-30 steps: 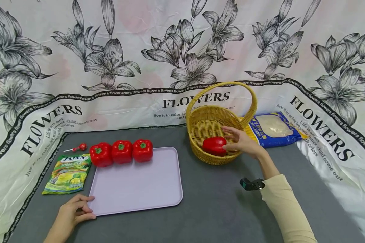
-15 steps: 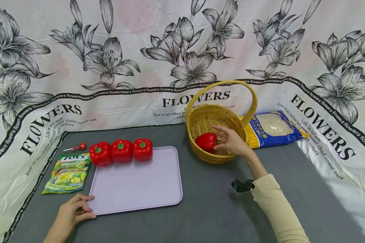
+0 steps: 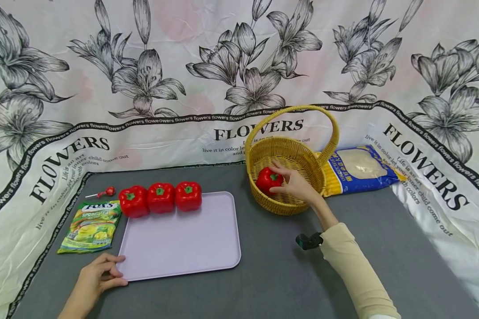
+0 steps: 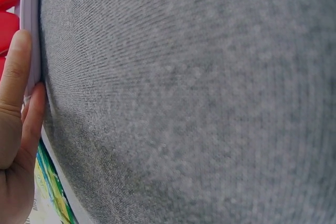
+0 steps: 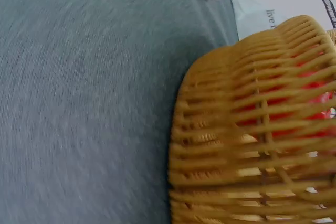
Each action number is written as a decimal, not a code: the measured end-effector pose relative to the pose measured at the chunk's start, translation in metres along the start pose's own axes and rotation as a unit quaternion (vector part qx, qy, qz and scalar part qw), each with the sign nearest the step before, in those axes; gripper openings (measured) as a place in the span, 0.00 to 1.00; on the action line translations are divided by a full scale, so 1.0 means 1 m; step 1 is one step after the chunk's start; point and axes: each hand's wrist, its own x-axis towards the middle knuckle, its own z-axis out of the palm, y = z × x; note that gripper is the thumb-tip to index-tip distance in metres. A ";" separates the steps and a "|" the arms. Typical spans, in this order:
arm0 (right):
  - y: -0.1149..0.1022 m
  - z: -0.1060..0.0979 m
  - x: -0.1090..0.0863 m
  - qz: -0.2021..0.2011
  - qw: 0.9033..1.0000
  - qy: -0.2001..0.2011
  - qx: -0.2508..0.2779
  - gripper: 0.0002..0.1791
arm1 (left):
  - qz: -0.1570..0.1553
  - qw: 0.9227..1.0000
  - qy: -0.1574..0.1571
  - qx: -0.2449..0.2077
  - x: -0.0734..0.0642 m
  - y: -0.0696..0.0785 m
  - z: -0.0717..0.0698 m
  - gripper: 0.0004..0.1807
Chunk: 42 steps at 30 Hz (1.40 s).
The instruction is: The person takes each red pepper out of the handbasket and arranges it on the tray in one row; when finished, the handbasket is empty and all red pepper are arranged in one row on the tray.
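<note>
In the head view my right hand reaches into a yellow wicker basket and holds a red bell pepper by its right side, thumb below and fingers above. The pepper's green stem faces up. In the right wrist view the basket wall covers the hand, and red shows through the weave. My left hand pinches the near left corner of a pale lilac tray. Up close in the left wrist view, the thumb and a finger lie on either side of the tray's rim.
Three red bell peppers stand in a row along the tray's far left edge. Left of the tray lie a Fox's candy bag and a lollipop. A blue and yellow packet lies right of the basket, whose tall handle arches up.
My right hand has moved left inside the basket with the pepper. The pepper has turned from its side so its stem now points up. My left hand and the tray have stayed put.
</note>
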 end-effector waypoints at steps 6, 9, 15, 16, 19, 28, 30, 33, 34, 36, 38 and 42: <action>0.004 0.003 0.000 0.037 0.998 0.025 0.035 0.37 | 0.014 1.000 0.012 -0.015 -0.001 -0.001 0.002 0.21; 0.002 0.005 0.000 0.056 0.997 0.043 0.023 0.39 | 0.002 1.000 0.007 -0.012 -0.001 -0.001 0.002 0.20; -0.001 0.008 0.003 0.059 0.995 0.077 0.030 0.35 | 0.038 0.999 0.028 -0.025 -0.001 -0.003 0.004 0.21; -0.001 0.008 0.004 0.058 0.995 0.080 0.034 0.34 | 0.044 0.998 0.031 -0.025 -0.002 -0.004 0.004 0.22; 0.001 0.008 0.005 0.057 0.994 0.080 0.044 0.33 | 0.047 0.998 0.033 -0.020 -0.003 -0.005 0.004 0.22; -0.001 -0.002 -0.001 0.078 0.992 0.066 0.073 0.32 | 0.055 0.997 0.040 -0.032 -0.002 -0.007 0.004 0.23; -0.001 -0.007 -0.004 0.087 0.992 0.058 0.071 0.32 | 0.052 0.998 0.039 -0.028 -0.002 -0.008 0.005 0.23; 0.000 -0.013 -0.006 0.086 0.994 0.033 0.054 0.32 | 0.036 0.999 0.033 -0.016 -0.003 -0.008 0.003 0.22; 0.000 -0.016 -0.007 0.079 0.996 0.024 0.044 0.32 | 0.028 0.999 0.028 -0.012 -0.004 -0.008 0.003 0.21; -0.001 -0.020 -0.008 0.066 0.997 0.009 0.029 0.31 | 0.015 1.000 0.020 -0.006 -0.004 -0.007 0.002 0.20; -0.002 -0.024 -0.011 0.051 0.999 -0.001 0.020 0.31 | 0.012 1.000 0.018 -0.006 -0.003 -0.006 0.002 0.20; -0.008 -0.032 -0.018 0.035 0.999 -0.011 0.017 0.30 | 0.030 0.999 0.027 -0.013 -0.002 -0.005 0.004 0.21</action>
